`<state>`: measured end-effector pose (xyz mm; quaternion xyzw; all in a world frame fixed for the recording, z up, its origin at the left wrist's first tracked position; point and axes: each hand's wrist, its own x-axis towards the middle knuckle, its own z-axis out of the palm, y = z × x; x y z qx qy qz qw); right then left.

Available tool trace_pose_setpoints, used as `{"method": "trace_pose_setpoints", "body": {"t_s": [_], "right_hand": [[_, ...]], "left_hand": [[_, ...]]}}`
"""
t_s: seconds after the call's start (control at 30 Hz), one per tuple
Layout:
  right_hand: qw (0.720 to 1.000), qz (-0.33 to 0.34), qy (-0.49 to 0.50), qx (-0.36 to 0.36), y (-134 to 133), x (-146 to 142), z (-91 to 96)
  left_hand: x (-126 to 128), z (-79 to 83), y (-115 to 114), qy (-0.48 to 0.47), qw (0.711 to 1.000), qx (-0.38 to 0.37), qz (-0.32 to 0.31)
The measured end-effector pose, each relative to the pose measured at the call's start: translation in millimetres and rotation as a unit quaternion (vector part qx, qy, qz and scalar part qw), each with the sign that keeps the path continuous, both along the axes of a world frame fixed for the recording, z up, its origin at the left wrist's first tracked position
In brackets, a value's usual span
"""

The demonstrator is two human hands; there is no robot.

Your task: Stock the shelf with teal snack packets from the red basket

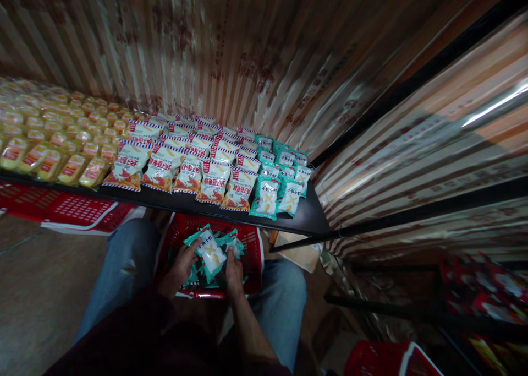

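My left hand (183, 267) is closed on the edge of a teal-and-white snack bag (212, 254), which it holds above a red plastic basket (252, 244) between my knees. To its right, my right hand (234, 271) grips a second teal snack bag (233, 242), partly hidden behind the fingers. More teal bags (192, 278) lie in the basket below my hands. Just beyond the basket, on the black shelf (307, 217), teal snack bags (265, 196) stand in rows at the right end.
White-and-orange snack bags (159, 167) fill the shelf's middle, with yellow packaged cakes (74, 168) to the left. Another red basket (88, 213) sits under the shelf. A black metal post (371, 112) rises at right. Red packages (487, 282) lie on a lower right shelf.
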<state>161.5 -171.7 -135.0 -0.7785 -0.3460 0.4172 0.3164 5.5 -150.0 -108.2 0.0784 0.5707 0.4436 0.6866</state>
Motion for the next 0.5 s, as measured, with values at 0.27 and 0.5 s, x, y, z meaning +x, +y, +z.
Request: {"method": "trace_pose_setpoints", "body": {"t_s": [0.27,0.5], "right_hand": [[0.982,-0.018,0.180,0.057,-6.1,-16.5,15.0],[0.971,-0.035,0.227,0.065,-8.4,-14.4,7.0]], "left_hand": [[-4.0,-6.3,7.4,0.015,0.997,-0.033,0.062],[-1.0,-8.5,8.8,-0.022,0.998,-0.041,0.053]]}}
